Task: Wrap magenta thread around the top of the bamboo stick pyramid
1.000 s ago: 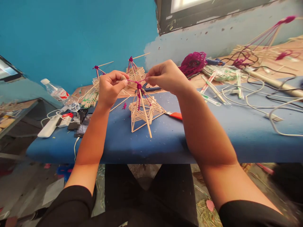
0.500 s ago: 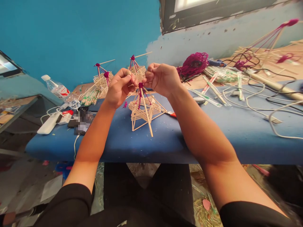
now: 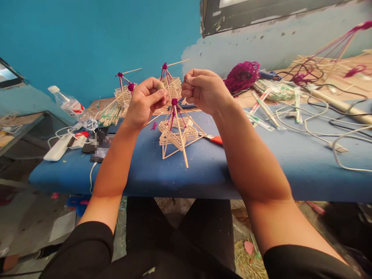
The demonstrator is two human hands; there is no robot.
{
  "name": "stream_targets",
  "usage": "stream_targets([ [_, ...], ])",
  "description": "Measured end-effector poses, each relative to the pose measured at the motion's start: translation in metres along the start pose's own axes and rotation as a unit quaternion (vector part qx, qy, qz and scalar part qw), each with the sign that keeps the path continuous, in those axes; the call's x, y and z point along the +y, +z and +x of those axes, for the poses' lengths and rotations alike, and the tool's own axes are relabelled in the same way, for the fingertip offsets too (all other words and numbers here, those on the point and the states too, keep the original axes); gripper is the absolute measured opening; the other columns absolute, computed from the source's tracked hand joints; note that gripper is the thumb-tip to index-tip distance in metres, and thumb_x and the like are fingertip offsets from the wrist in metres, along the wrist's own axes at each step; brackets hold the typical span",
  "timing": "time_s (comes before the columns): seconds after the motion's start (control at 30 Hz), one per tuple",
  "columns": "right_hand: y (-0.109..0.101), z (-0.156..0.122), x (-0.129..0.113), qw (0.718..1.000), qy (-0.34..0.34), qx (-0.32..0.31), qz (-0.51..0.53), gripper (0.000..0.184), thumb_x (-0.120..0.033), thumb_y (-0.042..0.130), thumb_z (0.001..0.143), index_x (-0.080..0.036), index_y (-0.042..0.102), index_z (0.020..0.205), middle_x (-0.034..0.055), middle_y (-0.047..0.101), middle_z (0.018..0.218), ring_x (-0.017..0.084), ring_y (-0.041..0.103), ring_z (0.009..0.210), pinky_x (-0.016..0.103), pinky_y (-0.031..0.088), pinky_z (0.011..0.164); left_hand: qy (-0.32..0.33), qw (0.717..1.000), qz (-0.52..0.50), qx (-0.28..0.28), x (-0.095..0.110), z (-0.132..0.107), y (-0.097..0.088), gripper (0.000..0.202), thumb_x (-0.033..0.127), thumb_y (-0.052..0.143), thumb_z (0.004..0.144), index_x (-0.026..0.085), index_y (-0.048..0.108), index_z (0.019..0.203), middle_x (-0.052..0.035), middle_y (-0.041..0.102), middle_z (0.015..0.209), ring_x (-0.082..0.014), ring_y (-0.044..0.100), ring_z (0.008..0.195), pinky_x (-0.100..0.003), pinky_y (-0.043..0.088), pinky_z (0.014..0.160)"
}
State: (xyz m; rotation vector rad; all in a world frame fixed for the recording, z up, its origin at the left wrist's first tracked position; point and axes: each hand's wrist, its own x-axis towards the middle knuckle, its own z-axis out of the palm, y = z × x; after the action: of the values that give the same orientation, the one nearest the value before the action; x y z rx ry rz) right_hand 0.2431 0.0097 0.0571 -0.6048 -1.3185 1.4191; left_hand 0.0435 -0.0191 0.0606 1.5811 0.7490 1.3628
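Note:
A star-shaped lattice of thin wooden sticks (image 3: 181, 133) stands on the blue table. Its leaning sticks and magenta strings gather in a magenta yarn knot (image 3: 174, 101) at the top. My left hand (image 3: 148, 100) is closed in a pinch, up and to the left of this knot. To the right, my right hand (image 3: 203, 91) is also pinched, with the fingers curled. Whatever lies between the fingertips of either hand is too fine to make out. Both hands are raised above the table, apart from each other.
Similar stick pieces with magenta knots (image 3: 165, 66) stand behind. A red-handled cutter (image 3: 215, 140) lies beside the lattice. Magenta yarn (image 3: 242, 76), wrapped sticks (image 3: 266, 110) and cables (image 3: 308, 124) lie at right. A plastic bottle (image 3: 71, 105) and white power strip (image 3: 58, 148) are at left.
My hands have drawn apart and up, away from the knot, the right one rising most. More of the knot and of the red cutter shows now. The lattice stays in place.

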Motion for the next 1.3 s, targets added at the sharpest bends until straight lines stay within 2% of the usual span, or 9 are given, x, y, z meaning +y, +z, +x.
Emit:
stream_targets([
  [0.27,-0.003,-0.001,0.005,1.0,-0.016,-0.013,-0.005,0.036,-0.035,0.087,0.086,-0.025,0.053,0.078,-0.0033,0.052,0.068,0.011,0.048,0.055,0.026,0.04,0.045,0.041,0.997,0.057,0.035,-0.026,0.001,0.007,0.023,0.038,0.075,0.1,0.021,0.062,0.09,0.0011,0.062,0.077,-0.0115,0.069,0.077,-0.022,0.055,0.066],
  [0.37,-0.001,-0.005,0.007,0.999,-0.044,0.001,-0.031,0.035,-0.038,0.091,0.081,-0.028,0.057,0.077,-0.0007,0.057,0.069,0.016,0.05,0.057,0.03,0.041,0.043,0.062,0.995,0.052,0.064,-0.042,0.002,0.011,0.028,0.047,0.078,0.098,0.022,0.065,0.098,-0.0003,0.066,0.084,-0.0162,0.075,0.09,-0.027,0.06,0.074],
  [0.47,0.001,-0.008,0.007,0.994,-0.074,0.033,-0.068,0.03,-0.037,0.091,0.077,-0.03,0.062,0.077,0.0017,0.063,0.071,0.02,0.054,0.06,0.033,0.04,0.042,0.067,0.994,0.045,0.071,-0.049,0.003,0.015,0.025,0.042,0.081,0.096,0.022,0.068,0.099,-0.0006,0.068,0.088,-0.0195,0.077,0.1,-0.033,0.064,0.084],
  [0.6,0.001,-0.005,0.009,0.991,-0.088,0.074,-0.072,0.028,-0.032,0.09,0.075,-0.032,0.063,0.082,0.0014,0.065,0.072,0.022,0.06,0.063,0.036,0.043,0.044,0.059,0.995,0.017,0.081,-0.047,0.001,0.019,0.008,0.024,0.081,0.094,0.022,0.074,0.098,-0.0003,0.072,0.094,-0.0215,0.078,0.106,-0.037,0.066,0.09],
  [0.7,-0.001,-0.001,0.011,0.989,-0.088,0.097,-0.071,0.039,-0.035,0.094,0.068,-0.034,0.058,0.082,0.0019,0.066,0.075,0.027,0.065,0.069,0.038,0.045,0.045,0.038,0.995,-0.008,0.087,-0.046,0.0,0.02,0.015,0.021,0.082,0.09,0.023,0.078,0.105,-0.0016,0.075,0.102,-0.0257,0.077,0.115,-0.037,0.066,0.088],
  [0.87,0.002,-0.006,0.008,0.983,-0.143,0.069,-0.094,0.039,-0.046,0.097,0.06,-0.034,0.06,0.068,0.0044,0.066,0.08,0.029,0.065,0.079,0.042,0.052,0.053,0.021,0.994,-0.009,0.103,-0.047,0.0,0.023,0.015,0.02,0.078,0.093,0.025,0.078,0.108,-0.0018,0.076,0.102,-0.0203,0.078,0.102,-0.03,0.063,0.08],
  [1.03,0.007,-0.013,0.005,0.984,-0.106,0.069,-0.127,0.032,-0.047,0.094,0.062,-0.04,0.069,0.08,0.0058,0.076,0.102,0.036,0.068,0.104,0.049,0.058,0.059,0.035,0.991,0.004,0.131,-0.043,-0.002,0.024,0.029,0.027,0.081,0.094,0.029,0.073,0.122,-0.0029,0.077,0.109,-0.0229,0.076,0.117,-0.029,0.059,0.086],
  [1.17,0.004,-0.01,0.006,0.986,-0.135,0.049,-0.083,0.029,-0.041,0.096,0.065,-0.037,0.074,0.085,0.0043,0.076,0.097,0.029,0.069,0.091,0.045,0.06,0.066,0.066,0.986,0.014,0.153,-0.035,-0.001,0.014,0.049,0.037,0.084,0.093,0.031,0.064,0.137,-0.0054,0.076,0.115,-0.0268,0.07,0.131,-0.031,0.058,0.09],
  [1.3,0.003,-0.007,0.009,0.991,-0.124,0.034,-0.036,0.033,-0.032,0.097,0.067,-0.031,0.066,0.077,0.0028,0.072,0.085,0.023,0.066,0.085,0.04,0.058,0.069,0.059,0.984,0.012,0.168,-0.03,0.002,0.005,0.065,0.045,0.081,0.095,0.035,0.05,0.151,-0.0057,0.074,0.115,-0.0263,0.07,0.13,-0.032,0.059,0.092],
])
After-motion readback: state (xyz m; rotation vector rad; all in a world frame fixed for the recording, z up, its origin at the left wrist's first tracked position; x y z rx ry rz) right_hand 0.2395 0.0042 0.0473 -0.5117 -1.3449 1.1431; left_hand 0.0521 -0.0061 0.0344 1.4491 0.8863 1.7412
